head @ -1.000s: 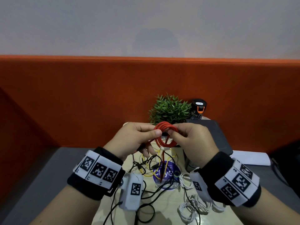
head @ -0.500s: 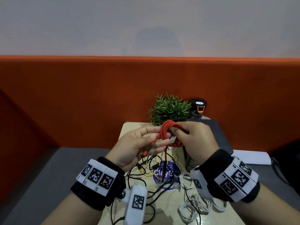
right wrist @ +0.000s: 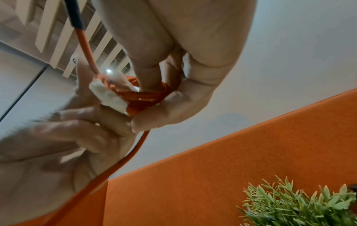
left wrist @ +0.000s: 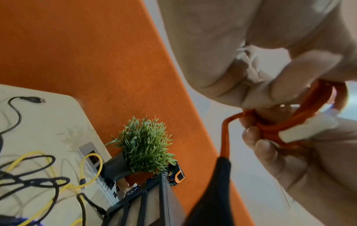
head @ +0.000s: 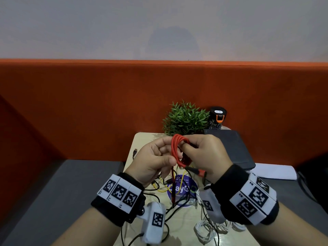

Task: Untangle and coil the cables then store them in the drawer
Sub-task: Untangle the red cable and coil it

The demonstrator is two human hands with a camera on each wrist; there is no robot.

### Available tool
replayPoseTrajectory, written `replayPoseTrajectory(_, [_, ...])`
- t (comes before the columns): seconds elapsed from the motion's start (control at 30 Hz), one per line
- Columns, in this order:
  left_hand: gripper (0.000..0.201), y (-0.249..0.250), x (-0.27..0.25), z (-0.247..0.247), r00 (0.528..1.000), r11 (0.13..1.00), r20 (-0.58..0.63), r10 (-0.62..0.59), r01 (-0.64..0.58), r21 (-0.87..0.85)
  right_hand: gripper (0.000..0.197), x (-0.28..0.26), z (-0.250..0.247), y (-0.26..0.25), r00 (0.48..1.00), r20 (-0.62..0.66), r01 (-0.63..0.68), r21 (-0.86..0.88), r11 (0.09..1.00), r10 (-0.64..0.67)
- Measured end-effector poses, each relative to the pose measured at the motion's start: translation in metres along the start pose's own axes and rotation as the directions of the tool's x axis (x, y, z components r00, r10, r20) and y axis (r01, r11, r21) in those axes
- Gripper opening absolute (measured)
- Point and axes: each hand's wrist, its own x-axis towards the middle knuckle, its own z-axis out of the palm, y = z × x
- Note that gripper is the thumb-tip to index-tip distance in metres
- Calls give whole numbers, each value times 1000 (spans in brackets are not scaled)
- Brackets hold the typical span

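Both hands grip one red cable coil (head: 176, 150) held up in the air between them. The right hand (head: 206, 153) has its fingers (right wrist: 148, 71) hooked through the loops, thumb clamped against them from outside. The left hand (head: 154, 160) pinches the coil's near edge between thumb and curled fingers; half a second ago that palm lay open under the cable with a loose end across it. That black-and-red plug (head: 196, 171) now sticks out below the right fingers, and the other tail hangs straight down from the left thumb. A white tie (left wrist: 307, 130) sits on the coil beside the fingertips. Below the hands, black cables (head: 156, 197) and a yellow cable (head: 160, 189) lie tangled on the table (head: 142, 144), with white cables (head: 209, 229) under the right wrist. Beyond the fingers stands a green plant (head: 184, 118), as before.
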Motion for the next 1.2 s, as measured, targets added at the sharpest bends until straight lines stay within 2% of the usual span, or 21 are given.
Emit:
replayPoseTrajectory(0.1, [51, 0, 0, 3, 986, 975, -114, 118, -93, 204, 16, 1, -4, 3, 1000, -13, -1, 22, 1000, 2])
replayPoseTrajectory(0.17, [48, 2, -1, 5, 972, 941, -144, 187, -135, 311, 15, -1, -9, 4, 999, -24, -18, 147, 989, 22])
replayPoseTrajectory(0.23, [49, 6, -1, 6, 961, 917, -147, 235, -170, 361, 17, -3, -12, 3, 998, 19, -68, 321, 945, 65])
replayPoseTrajectory(0.3, [48, 9, 1, 7, 960, 901, -121, 251, -186, 393, 20, -4, -16, 2, 995, 49, -103, 410, 906, 91])
replayPoseTrajectory(0.5, [41, 15, 5, 11, 958, 773, -79, 277, -173, 611, 16, -3, -21, 5, 994, 61, -109, 423, 900, 92])
replayPoseTrajectory(0.6, [40, 13, 7, 14, 944, 727, -117, 309, -155, 668, 14, -2, -19, 7, 995, 65, -101, 406, 908, 82])
replayPoseTrajectory(0.7, [44, 14, 7, 16, 947, 756, -148, 285, -128, 642, 14, -3, -20, 7, 993, 59, -118, 419, 900, 102])
replayPoseTrajectory(0.8, [50, 22, 6, 10, 973, 801, -111, 201, -99, 590, 10, -4, -22, 5, 989, 89, -146, 449, 882, 119])
replayPoseTrajectory(0.87, [51, 25, 5, 9, 974, 806, -109, 199, -99, 584, 8, -4, -22, 4, 988, 104, -150, 448, 881, 116])
replayPoseTrajectory(1.03, [44, 27, 6, 16, 956, 839, -198, 216, -78, 539, 9, 0, -21, 4, 988, 115, -147, 444, 884, 107])
replayPoseTrajectory(1.2, [43, 35, 11, 15, 962, 937, -263, 79, 18, 348, 18, -3, -21, 2, 971, 224, -202, 564, 801, 87])
